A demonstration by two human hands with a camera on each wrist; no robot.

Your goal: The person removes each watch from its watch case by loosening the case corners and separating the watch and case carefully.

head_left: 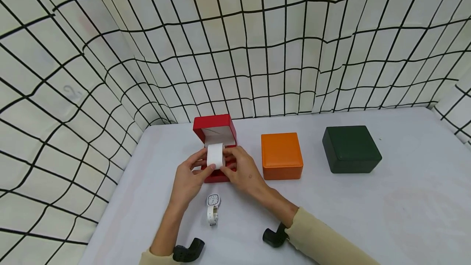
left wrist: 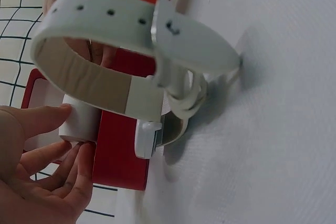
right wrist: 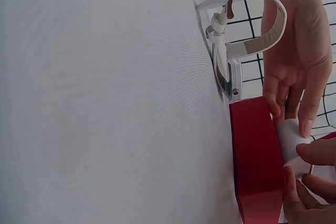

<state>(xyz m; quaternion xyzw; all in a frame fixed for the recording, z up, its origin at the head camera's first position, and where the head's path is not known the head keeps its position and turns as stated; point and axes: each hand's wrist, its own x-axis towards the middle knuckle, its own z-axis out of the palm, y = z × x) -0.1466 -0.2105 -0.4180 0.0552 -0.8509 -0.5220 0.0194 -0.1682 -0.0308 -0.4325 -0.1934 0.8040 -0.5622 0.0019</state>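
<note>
A small white watch cushion (head_left: 215, 156) is held above the base of an open red watch box (head_left: 217, 179), whose lid stands up behind it. My left hand (head_left: 187, 180) grips the cushion's left side between thumb and fingers. From the right, my right hand (head_left: 245, 171) pinches the other end. In the right wrist view, the thumb and fingers of both hands meet on the cushion (right wrist: 290, 140). A white wristwatch (head_left: 213, 200) with its strap looped stands on the table in front of the box. In the left wrist view, the watch strap (left wrist: 100, 17) partly covers the box.
To the right of the red box sits a closed orange box (head_left: 281, 152). Farther right is a closed dark green box (head_left: 351, 146). Black grid netting (head_left: 243, 48) over white walls rises behind and left of the white-covered table (head_left: 331, 216).
</note>
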